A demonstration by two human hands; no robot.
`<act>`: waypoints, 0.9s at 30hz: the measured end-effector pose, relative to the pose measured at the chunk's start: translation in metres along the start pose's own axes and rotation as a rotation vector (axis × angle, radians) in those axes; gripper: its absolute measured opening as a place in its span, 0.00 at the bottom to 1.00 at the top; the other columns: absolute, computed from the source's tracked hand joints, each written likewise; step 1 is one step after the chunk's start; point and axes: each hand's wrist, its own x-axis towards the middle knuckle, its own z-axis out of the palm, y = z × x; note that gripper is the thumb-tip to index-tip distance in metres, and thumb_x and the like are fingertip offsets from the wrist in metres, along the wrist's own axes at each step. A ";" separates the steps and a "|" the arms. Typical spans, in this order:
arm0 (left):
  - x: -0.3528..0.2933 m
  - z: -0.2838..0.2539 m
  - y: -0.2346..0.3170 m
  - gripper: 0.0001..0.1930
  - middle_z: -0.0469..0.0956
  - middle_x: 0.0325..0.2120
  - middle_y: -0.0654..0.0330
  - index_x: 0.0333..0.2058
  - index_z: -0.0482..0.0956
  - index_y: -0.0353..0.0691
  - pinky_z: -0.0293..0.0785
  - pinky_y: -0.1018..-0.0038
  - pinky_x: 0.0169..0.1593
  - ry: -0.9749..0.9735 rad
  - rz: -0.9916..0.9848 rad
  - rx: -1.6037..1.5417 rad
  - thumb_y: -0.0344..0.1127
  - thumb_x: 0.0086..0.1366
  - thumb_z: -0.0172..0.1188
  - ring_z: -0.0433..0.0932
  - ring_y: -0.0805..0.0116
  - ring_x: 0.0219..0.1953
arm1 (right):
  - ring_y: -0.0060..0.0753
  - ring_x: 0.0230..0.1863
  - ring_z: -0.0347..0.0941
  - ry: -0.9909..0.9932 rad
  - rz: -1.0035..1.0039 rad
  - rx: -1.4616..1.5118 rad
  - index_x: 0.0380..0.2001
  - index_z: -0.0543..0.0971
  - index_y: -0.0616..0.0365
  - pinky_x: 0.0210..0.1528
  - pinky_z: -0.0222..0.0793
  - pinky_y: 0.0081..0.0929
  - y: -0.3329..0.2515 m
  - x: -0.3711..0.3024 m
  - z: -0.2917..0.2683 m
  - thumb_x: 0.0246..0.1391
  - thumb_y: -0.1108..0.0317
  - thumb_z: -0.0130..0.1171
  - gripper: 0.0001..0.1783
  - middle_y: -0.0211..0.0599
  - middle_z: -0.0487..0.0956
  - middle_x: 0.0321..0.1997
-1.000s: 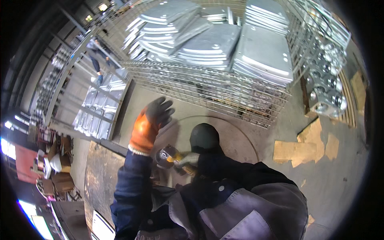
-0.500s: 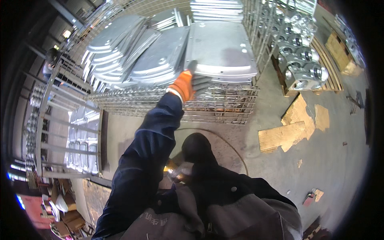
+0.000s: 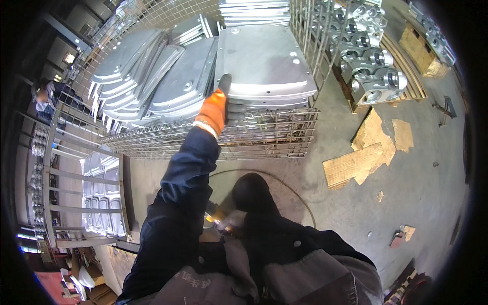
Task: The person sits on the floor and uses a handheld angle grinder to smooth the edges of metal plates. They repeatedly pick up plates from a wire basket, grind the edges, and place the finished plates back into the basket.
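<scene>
My left hand (image 3: 216,112), in an orange glove with dark grey fingers, is at the near left corner of a flat grey metal plate (image 3: 262,61). Its thumb lies on the plate's top, and the other fingers sit below the front edge, closed on that corner. This plate tops a stack in a wire mesh cage (image 3: 264,134). Left of it, more metal plates (image 3: 185,76) lean over one another. Low by my body, my right hand (image 3: 234,221) is closed around a yellow, shiny tool (image 3: 216,218), blurred and partly hidden by my left sleeve.
Metal castings (image 3: 373,76) stand on a wooden pallet at the right. Torn cardboard (image 3: 356,165) lies on the floor there. A thin hose or cable (image 3: 292,190) curves around my foot. A metal rack (image 3: 86,208) stands at the left, with a person (image 3: 44,104) beyond it.
The whole scene has shifted left in the view. My left hand stays at the same plate corner, and the plate has not visibly moved. The person at far left shows more.
</scene>
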 end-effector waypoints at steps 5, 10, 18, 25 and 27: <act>-0.036 0.006 -0.014 0.38 0.82 0.27 0.53 0.38 0.78 0.37 0.77 0.70 0.30 0.031 0.028 -0.084 0.73 0.57 0.51 0.80 0.60 0.25 | 0.26 0.35 0.74 0.048 0.089 0.083 0.39 0.81 0.59 0.39 0.68 0.24 0.012 0.016 -0.009 0.49 0.63 0.66 0.15 0.31 0.80 0.33; -0.056 0.004 -0.020 0.37 0.79 0.21 0.54 0.32 0.79 0.36 0.74 0.70 0.26 0.044 -0.043 0.018 0.73 0.56 0.53 0.77 0.61 0.20 | 0.22 0.31 0.72 0.010 0.100 0.175 0.40 0.80 0.60 0.35 0.66 0.21 0.038 0.025 -0.020 0.45 0.64 0.70 0.19 0.32 0.79 0.32; -0.065 -0.009 0.011 0.42 0.82 0.22 0.49 0.26 0.81 0.31 0.77 0.71 0.25 0.009 -0.063 0.626 0.74 0.60 0.46 0.81 0.60 0.20 | 0.27 0.32 0.74 -0.012 0.005 0.435 0.44 0.75 0.60 0.39 0.70 0.27 0.039 0.009 -0.025 0.45 0.68 0.67 0.22 0.34 0.78 0.34; -0.077 0.003 0.055 0.42 0.81 0.20 0.50 0.24 0.81 0.32 0.75 0.73 0.23 0.024 -0.144 0.834 0.75 0.58 0.46 0.79 0.62 0.18 | 0.24 0.31 0.73 -0.053 0.020 0.308 0.38 0.79 0.62 0.38 0.69 0.26 0.050 0.029 -0.022 0.45 0.64 0.69 0.18 0.31 0.78 0.29; -0.080 0.002 0.063 0.40 0.81 0.20 0.51 0.24 0.81 0.32 0.76 0.73 0.23 0.005 -0.036 0.852 0.73 0.59 0.48 0.80 0.62 0.18 | 0.24 0.31 0.73 -0.028 0.046 0.285 0.35 0.80 0.61 0.38 0.68 0.25 0.049 0.029 -0.021 0.45 0.63 0.69 0.16 0.31 0.79 0.29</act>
